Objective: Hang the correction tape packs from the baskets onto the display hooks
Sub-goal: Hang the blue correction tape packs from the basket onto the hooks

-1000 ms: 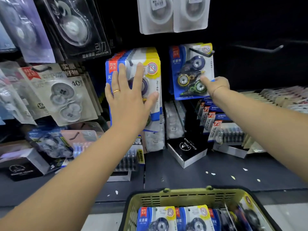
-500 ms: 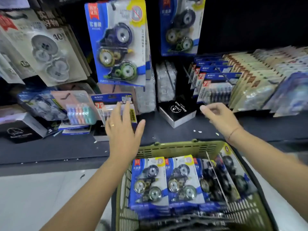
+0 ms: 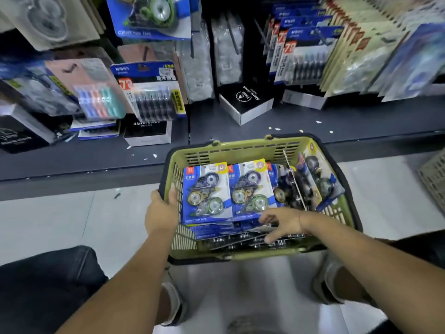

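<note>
Left grip (image 3: pixel 163 210) now holds basket's (image 3: pixel 240 147) left rim; right grip (image 3: pixel 281 225), spread wide, has dropped onto correction tape packs (image 3: pixel 207 189) inside: next pick likely starting.

The correction tape packs (image 3: pixel 206 191) lie in the basket (image 3: pixel 240 147), on the floor (image 3: pixel 60 213) before the shelf (image 3: pixel 313 116).

Hanging correction tape pack (image 3: pixel 154 15) cut off by top edge; pale basket (image 3: pixel 433 179) cut off by right edge. Left hand (image 3: pixel 161 213) on green basket (image 3: pixel 240 148) rim: only the thumb shows, fingers hidden beneath. Right hand (image 3: pixel 281 224) among lower packs (image 3: pixel 216 231), mostly covered by the top ones; grip unresolved, their print too blurred to read.
</note>
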{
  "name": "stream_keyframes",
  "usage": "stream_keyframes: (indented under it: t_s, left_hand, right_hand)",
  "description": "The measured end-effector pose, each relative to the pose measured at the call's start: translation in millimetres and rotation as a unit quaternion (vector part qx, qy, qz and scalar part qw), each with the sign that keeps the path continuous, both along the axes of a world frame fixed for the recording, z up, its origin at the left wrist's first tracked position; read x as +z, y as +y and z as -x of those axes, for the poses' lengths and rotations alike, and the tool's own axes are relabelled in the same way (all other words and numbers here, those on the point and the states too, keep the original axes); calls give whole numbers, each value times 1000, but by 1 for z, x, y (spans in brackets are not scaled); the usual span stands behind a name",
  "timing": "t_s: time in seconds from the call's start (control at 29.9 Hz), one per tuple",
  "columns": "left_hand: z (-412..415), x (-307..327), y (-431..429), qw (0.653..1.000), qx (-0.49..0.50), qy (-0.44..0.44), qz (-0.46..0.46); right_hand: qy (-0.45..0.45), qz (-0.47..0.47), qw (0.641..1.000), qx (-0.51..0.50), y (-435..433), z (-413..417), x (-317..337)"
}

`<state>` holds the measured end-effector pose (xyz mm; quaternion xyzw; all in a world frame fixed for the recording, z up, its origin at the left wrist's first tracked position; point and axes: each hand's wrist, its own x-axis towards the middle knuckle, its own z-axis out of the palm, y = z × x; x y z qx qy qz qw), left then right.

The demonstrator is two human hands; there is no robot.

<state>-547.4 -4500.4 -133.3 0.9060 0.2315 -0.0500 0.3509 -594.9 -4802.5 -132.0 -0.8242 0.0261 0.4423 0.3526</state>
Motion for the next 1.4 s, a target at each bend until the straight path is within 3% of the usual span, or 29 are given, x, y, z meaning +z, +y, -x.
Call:
stream_keyframes:
  t_s: [0.3,0.4,0.53,0.67,0.9,1.04,1.14,1.27,1.4]
  left_hand:
    - [-4,-7,2,1000,-1,-3,-13]
    - [-4,-8,2,1000,-3,-2,-16]
    - [-5,-9,2,1000,0,-4,-15]
    - [-5,-9,1,1000,5,2,-14]
    - [-4,-3,1,1000,12,10,-3]
    - [-5,13,-8,999,30,-15,-43]
    - [-11,41,-34,994,29,-109,-9]
    - [-6,79,-73,980,-60,-117,150]
    - [16,88,-98,961,-225,-115,107]
  right_hand:
    - [22,20,1000,3,-14,4,-19]
    - [-38,22,999,-21,-12,4,-23]
    - [-120,80,989,27,-4,7,-20]
    - [-161,169,968,89,6,6,-14]
    - [-212,191,954,90,5,-22,38]
    - [-271,125,955,-8,-9,-41,83]
    - [-344,52,928,-132,-11,-49,112]
    - [-429,-7,861,-273,1,-57,128]
    - [-386,-94,803,-444,4,-64,122]
